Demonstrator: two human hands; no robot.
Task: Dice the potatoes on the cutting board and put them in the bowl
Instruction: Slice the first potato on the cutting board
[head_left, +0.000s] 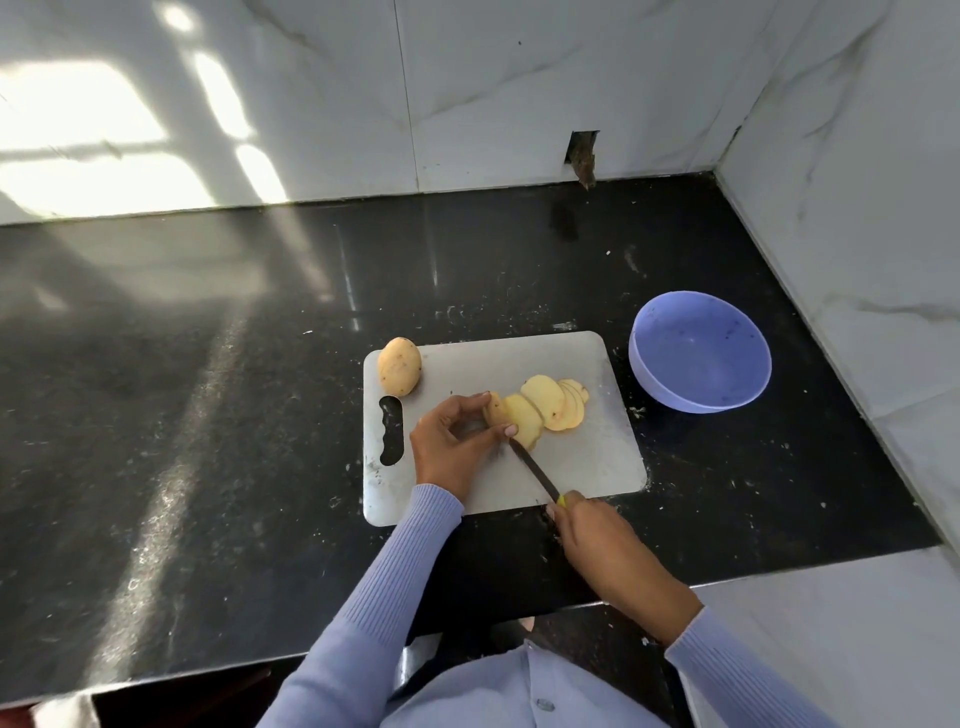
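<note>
A grey cutting board (597, 457) lies on the dark, speckled tabletop (208, 415), its handle slot toward the person's left. Near the middle of the board a potato is partly cut: the uncut end piece (497, 409) is pinched by the left hand (452, 447), thumb on the near side and fingertips on the far side, while a fan of slices (550, 408) leans overlapping to the right of it — pale yellow faces up, thin skin at the rims. The right hand (597, 535) grips the yellow handle of a knife (535, 470) at the board's near edge, fingers curled round it; the dark blade runs up and left, its tip at the cut face beside the left thumb. A whole, unpeeled potato (399, 366) sits at the board's far-left corner, well apart from the cutting. To the right of the board, near it but not touching, stands a lilac bowl (748, 384) holding no potato. Both arms wear ribbed lilac sleeves (374, 597). White marbled wall tiles (519, 93) rise behind the tabletop and along its right side — sunlight falls in bright patches on the left.
</note>
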